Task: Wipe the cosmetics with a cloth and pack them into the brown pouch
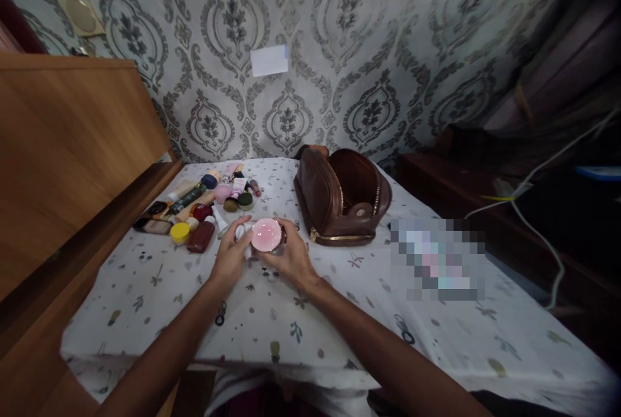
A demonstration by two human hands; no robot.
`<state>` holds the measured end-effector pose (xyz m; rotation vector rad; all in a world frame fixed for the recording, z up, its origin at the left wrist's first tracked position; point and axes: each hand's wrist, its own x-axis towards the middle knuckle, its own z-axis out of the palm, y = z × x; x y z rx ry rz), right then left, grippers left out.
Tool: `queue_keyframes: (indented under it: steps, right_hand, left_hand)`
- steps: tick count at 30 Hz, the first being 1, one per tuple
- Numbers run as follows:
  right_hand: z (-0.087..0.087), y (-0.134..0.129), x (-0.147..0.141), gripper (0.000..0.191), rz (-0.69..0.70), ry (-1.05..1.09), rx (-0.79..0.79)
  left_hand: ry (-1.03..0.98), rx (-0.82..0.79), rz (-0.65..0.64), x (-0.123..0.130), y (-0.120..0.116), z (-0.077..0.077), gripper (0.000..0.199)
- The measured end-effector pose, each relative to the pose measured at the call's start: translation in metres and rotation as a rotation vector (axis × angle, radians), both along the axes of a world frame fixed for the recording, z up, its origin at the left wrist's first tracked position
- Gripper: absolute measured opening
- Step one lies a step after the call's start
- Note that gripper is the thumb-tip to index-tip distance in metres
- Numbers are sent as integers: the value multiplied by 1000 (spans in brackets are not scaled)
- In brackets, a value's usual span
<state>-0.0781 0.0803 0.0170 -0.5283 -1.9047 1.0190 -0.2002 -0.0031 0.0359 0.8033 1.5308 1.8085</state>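
A round pink-topped container (pixel 266 235) is held between both hands above the patterned cloth. My left hand (pixel 231 253) has its fingers closed at the container's left side, with a small white item (pixel 241 231) by the fingertips. My right hand (pixel 294 255) grips the container from the right. Just behind and to the right stands a brown bag (pixel 317 194), unzipped and gaping. Several cosmetics lie in a group to the left, among them a yellow-lidded jar (pixel 180 232), a dark red case (pixel 201 236) and a pink bottle (pixel 223 193).
The table (pixel 194 313) has a white printed cloth. A wooden cabinet (pixel 77 165) borders it on the left. A blurred flat object (pixel 436 260) lies at the right, with a white cable (pixel 543 242) beyond it. Patterned wallpaper (pixel 291 10) covers the wall behind.
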Motion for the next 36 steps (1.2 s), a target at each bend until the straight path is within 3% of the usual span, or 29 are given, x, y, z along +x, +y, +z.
queue_keyframes:
  steps: [4,13,20,25,30,36]
  right_hand:
    - [0,-1,1,55,34,-55,124]
    - [-2,-6,3,61,104,-209,204]
    - [-5,1,-1,48,-10,-218,19]
    - [-3,8,-1,48,-44,-182,-220]
    - [-1,11,-2,59,-59,-85,-352]
    - [-5,7,-5,70,81,66,-288]
  left_hand:
    - [331,-3,28,-2,-5,0,44]
    - [625,38,-151,1,-7,2,45]
    - [795,205,-347,2,-10,4,40]
    - [867,198,-344,1,-9,5,39]
    - [759,72,-144,-4,-4,-2,40]
    - [169,-7,-54,-12,1,-10,42]
